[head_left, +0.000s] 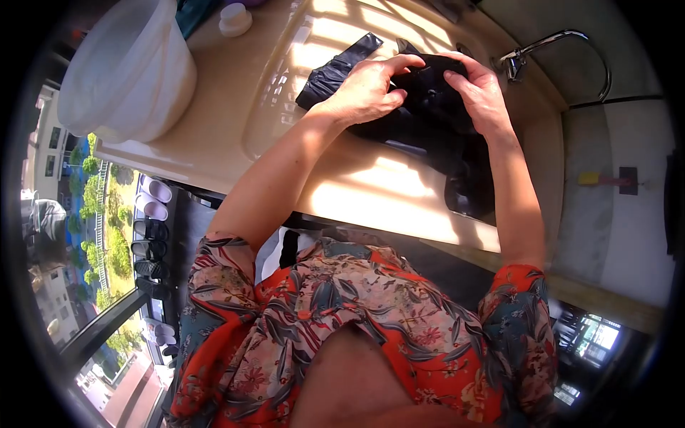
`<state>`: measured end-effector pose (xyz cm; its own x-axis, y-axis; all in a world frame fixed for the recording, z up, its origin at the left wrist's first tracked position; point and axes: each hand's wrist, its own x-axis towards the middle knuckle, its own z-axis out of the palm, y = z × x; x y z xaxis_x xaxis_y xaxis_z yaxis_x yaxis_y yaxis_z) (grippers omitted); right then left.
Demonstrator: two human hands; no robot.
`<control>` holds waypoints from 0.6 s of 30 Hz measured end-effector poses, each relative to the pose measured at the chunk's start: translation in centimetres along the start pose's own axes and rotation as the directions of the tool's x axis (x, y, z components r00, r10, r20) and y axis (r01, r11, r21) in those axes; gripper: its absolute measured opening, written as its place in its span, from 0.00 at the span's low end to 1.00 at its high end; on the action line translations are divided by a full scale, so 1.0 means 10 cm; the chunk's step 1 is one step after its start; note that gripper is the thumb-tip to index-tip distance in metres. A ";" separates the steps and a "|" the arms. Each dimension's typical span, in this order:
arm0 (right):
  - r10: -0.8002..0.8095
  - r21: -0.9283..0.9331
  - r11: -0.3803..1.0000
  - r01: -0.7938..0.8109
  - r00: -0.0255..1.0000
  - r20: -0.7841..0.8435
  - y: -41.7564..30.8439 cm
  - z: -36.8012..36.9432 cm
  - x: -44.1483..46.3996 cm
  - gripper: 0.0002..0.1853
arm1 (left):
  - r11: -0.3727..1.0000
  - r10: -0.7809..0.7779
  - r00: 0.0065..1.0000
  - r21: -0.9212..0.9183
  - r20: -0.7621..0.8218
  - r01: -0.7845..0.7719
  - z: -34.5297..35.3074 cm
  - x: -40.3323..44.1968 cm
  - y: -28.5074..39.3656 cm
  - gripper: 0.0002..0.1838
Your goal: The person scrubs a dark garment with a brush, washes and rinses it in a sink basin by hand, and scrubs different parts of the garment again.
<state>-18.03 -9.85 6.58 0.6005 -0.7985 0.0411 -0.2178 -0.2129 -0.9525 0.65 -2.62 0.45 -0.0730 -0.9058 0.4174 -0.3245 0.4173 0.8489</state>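
A dark, wet-looking black garment (428,107) lies bunched over the sunlit sink, and its exact kind is hard to make out. My left hand (367,89) grips the garment near its upper middle, fingers curled into the cloth. At the upper right edge of the cloth, my right hand (479,89) pinches it between thumb and fingers. One strip of the garment sticks out to the left beyond my left hand, and another part hangs down below my right wrist. The beige sink (271,135) spreads beneath both hands.
A curved chrome faucet (549,43) rises at the upper right. On the counter's left stand a white plastic bucket (135,78) and a small white round container (235,19). Several pairs of slippers (151,250) line the floor by the window at left.
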 end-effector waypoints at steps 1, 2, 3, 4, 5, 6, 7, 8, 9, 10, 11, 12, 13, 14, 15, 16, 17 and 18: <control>-0.022 0.058 0.998 0.025 0.999 -0.042 0.03 -0.03 0.01 0.15 | 0.998 -0.036 0.999 -0.042 -0.023 0.035 0.00 -0.01 0.00 0.24; -0.023 0.064 0.998 0.026 0.999 -0.045 0.01 -0.04 0.01 0.15 | 0.999 -0.042 0.999 0.011 -0.026 0.042 0.00 0.00 0.00 0.22; -0.025 0.071 0.997 0.028 0.999 -0.048 -0.03 -0.03 -0.01 0.15 | 0.997 -0.048 0.998 0.064 -0.030 0.050 0.01 0.00 0.01 0.21; -0.027 0.079 0.996 0.031 0.998 -0.052 -0.05 -0.03 -0.01 0.15 | 0.991 -0.054 0.998 0.117 -0.033 0.058 0.01 0.01 0.01 0.20; -0.035 -0.034 0.999 0.033 0.998 -0.051 -0.04 -0.06 0.01 0.17 | 0.975 0.031 0.997 0.222 -0.064 -0.016 0.03 0.02 -0.01 0.19; -0.033 -0.094 0.995 0.030 0.999 -0.024 -0.04 -0.06 0.00 0.17 | 0.962 0.057 0.995 0.270 -0.080 -0.033 0.05 0.02 -0.03 0.18; -0.028 -0.155 0.988 0.029 1.000 0.004 -0.07 -0.07 -0.01 0.18 | 0.947 0.082 0.992 0.317 -0.095 -0.048 0.07 0.03 -0.06 0.17; -0.022 -0.214 0.976 0.029 0.999 0.031 -0.12 -0.06 -0.01 0.19 | 0.929 0.108 0.988 0.364 -0.109 -0.061 0.09 0.03 -0.08 0.16; 0.033 -0.137 0.990 -0.029 0.999 0.025 -0.23 -0.03 0.00 0.21 | 0.940 0.153 0.979 0.325 -0.133 -0.102 0.11 0.05 -0.11 0.15; 0.088 -0.059 0.994 -0.087 0.996 0.021 -0.36 0.00 0.02 0.24 | 0.940 0.173 0.974 0.319 -0.145 -0.119 0.12 0.05 -0.13 0.14; 0.153 -0.131 0.980 -0.150 0.988 0.013 -0.42 0.00 0.08 0.30 | 0.940 0.194 0.969 0.313 -0.155 -0.138 0.13 0.05 -0.14 0.12; 0.176 -0.262 0.952 -0.161 0.984 0.033 -0.43 -0.01 0.17 0.31 | 0.938 0.218 0.962 0.307 -0.163 -0.160 0.14 0.06 -0.13 0.11; 0.201 -0.389 0.906 -0.166 0.978 0.050 -0.43 -0.02 0.28 0.32 | 0.921 0.252 0.955 0.343 -0.158 -0.186 0.15 0.07 -0.11 0.10; 0.227 -0.509 0.845 -0.164 0.972 0.064 -0.47 0.00 0.36 0.34 | 0.901 0.286 0.946 0.379 -0.152 -0.211 0.14 0.09 -0.07 0.10; 0.243 -0.648 0.742 -0.172 0.970 0.021 -0.61 0.14 0.42 0.33 | 0.879 0.318 0.937 0.416 -0.144 -0.235 0.13 0.10 -0.03 0.10; 0.273 -0.698 0.697 -0.166 0.961 0.045 -0.65 0.19 0.49 0.32 | 0.871 0.328 0.936 0.426 -0.131 -0.246 0.10 0.10 0.03 0.10; 0.304 -0.745 0.649 -0.156 0.950 0.066 -0.68 0.21 0.60 0.32 | 0.862 0.338 0.934 0.436 -0.117 -0.257 0.06 0.09 0.11 0.10; 0.336 -0.788 0.599 -0.143 0.938 0.085 -0.77 0.28 0.65 0.32 | 0.853 0.348 0.932 0.446 -0.104 -0.269 0.03 0.09 0.16 0.10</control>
<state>-10.28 -11.80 13.33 0.5559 -0.7725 -0.3069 -0.8223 -0.4572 -0.3388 -0.19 -2.77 2.03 -0.0834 -0.6909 0.7181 -0.6783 0.5673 0.4671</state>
